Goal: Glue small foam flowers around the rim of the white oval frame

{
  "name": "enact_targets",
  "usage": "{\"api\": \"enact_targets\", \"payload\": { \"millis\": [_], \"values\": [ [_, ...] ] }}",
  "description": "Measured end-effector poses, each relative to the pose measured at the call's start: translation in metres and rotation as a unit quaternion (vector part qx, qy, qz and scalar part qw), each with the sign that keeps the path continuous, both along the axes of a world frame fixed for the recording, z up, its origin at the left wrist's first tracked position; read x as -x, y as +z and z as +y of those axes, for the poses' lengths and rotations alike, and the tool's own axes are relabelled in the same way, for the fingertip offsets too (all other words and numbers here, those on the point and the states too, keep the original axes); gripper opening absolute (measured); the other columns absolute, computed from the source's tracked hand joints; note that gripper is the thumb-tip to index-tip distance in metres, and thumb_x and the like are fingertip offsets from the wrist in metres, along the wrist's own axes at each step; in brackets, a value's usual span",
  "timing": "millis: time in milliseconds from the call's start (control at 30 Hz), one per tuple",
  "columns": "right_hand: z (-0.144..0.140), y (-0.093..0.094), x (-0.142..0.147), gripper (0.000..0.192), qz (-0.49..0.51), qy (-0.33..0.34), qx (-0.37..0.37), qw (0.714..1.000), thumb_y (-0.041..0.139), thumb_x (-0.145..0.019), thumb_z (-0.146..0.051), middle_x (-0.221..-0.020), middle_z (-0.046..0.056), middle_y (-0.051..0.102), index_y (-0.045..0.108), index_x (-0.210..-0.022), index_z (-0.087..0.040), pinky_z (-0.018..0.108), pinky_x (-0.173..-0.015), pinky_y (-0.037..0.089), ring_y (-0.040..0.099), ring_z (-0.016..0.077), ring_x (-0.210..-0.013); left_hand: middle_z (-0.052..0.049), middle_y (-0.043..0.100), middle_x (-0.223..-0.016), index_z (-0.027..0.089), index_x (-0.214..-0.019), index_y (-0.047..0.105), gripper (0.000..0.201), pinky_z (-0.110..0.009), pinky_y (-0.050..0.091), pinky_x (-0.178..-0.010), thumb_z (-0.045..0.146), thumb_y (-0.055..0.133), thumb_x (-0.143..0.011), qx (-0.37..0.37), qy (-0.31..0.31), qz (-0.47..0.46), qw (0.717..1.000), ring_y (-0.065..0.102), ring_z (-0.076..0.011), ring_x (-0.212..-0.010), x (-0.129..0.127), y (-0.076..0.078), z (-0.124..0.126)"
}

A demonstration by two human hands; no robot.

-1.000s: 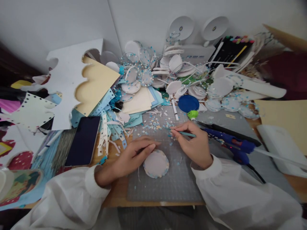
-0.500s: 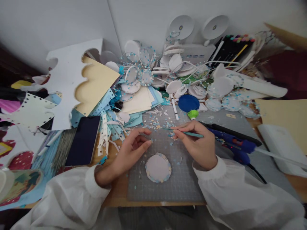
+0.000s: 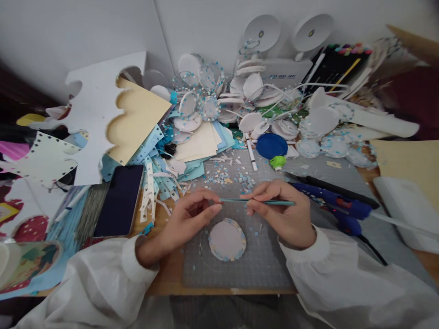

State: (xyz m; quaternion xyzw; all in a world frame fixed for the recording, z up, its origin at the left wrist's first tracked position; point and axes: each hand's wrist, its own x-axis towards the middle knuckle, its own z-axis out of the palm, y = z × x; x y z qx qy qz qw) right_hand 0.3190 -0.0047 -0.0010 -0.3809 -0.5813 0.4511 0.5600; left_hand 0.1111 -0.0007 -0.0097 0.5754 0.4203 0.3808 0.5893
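Teal tweezers (image 3: pixel 274 202) lie almost level in my right hand (image 3: pixel 286 212), gripped between thumb and fingers. Their tips point left and meet the fingertips of my left hand (image 3: pixel 192 214). Its thumb and index finger are drawn close together in a pinch; whatever sits between them is too small to make out. Below both hands a round white disc (image 3: pixel 227 240) rests on the grey cutting mat (image 3: pixel 260 269), its rim covered in small pale blue and cream paper bits. Beyond the hands lies a scatter of tiny paper confetti (image 3: pixel 224 177).
A blue glue gun (image 3: pixel 343 205) and a black pen-like tool (image 3: pixel 339 189) lie to the right. At left is a dark phone (image 3: pixel 120 201) beside punched paper strips (image 3: pixel 147 192). Behind are a blue lid (image 3: pixel 272 146), a green-capped item (image 3: pixel 277 162) and piled white discs (image 3: pixel 252 87).
My right hand has drawn the tweezers back from the confetti toward me, bringing their tips to my left fingertips. The left hand has shifted slightly, its fingers closing. The disc stays put.
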Motion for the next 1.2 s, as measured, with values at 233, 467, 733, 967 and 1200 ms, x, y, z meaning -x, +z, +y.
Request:
{"api": "enact_targets", "payload": {
  "millis": [233,467,733,967,1200],
  "values": [
    [0.0004,0.0023,0.0009,0.014,0.013,0.009,0.007,1.000,0.072,-0.074,-0.010,-0.077,0.003,0.070,0.060,-0.071,-0.018,0.027,-0.052,0.057,0.067,0.0135,-0.054,-0.004,0.060,-0.086,0.014,-0.086,0.066,0.013,-0.018,0.042,-0.047,0.026,0.060,-0.087,-0.027,-0.018,0.004,0.999,0.048,-0.0068,-0.057,0.0012,0.0020,0.0008],
    [0.0025,0.0022,-0.0003,0.016,0.034,-0.008,0.049,0.998,0.075,-0.072,-0.015,-0.074,0.003,0.070,0.060,-0.070,-0.018,0.024,-0.046,0.054,0.064,0.0115,-0.051,-0.005,0.063,-0.087,0.016,-0.088,0.068,0.010,-0.020,0.044,-0.055,0.023,0.061,-0.086,-0.058,-0.014,0.008,0.998,0.054,-0.0096,-0.066,0.0008,-0.0011,0.0007],
    [0.0031,0.0015,0.0001,0.014,0.014,0.002,0.037,0.999,0.074,-0.073,-0.017,-0.064,-0.001,0.066,0.060,-0.070,-0.020,0.025,-0.047,0.053,0.064,0.0135,-0.055,-0.005,0.061,-0.086,0.016,-0.085,0.070,0.015,-0.022,0.045,-0.057,0.028,0.062,-0.086,-0.052,-0.012,0.026,0.998,0.054,-0.0114,-0.067,0.0017,0.0022,0.0008],
    [0.0037,0.0026,0.0013,0.017,0.005,-0.004,0.054,0.999,0.074,-0.075,-0.022,-0.057,-0.002,0.062,0.058,-0.067,-0.019,0.027,-0.047,0.052,0.060,0.0120,-0.047,-0.006,0.060,-0.085,0.016,-0.086,0.068,0.014,-0.022,0.045,-0.058,0.028,0.061,-0.087,-0.064,-0.014,0.032,0.997,0.054,-0.0128,-0.071,0.0008,0.0015,0.0005],
    [0.0059,-0.0052,-0.0053,0.017,0.057,-0.003,0.085,0.995,0.073,-0.076,-0.021,-0.064,-0.003,0.065,0.057,-0.072,-0.020,0.027,-0.052,0.053,0.058,0.0092,-0.046,-0.004,0.058,-0.085,0.016,-0.088,0.065,0.015,-0.020,0.043,-0.051,0.030,0.059,-0.088,-0.045,-0.013,0.031,0.998,0.051,-0.0089,-0.060,0.0004,0.0020,0.0006]
  ]
}}
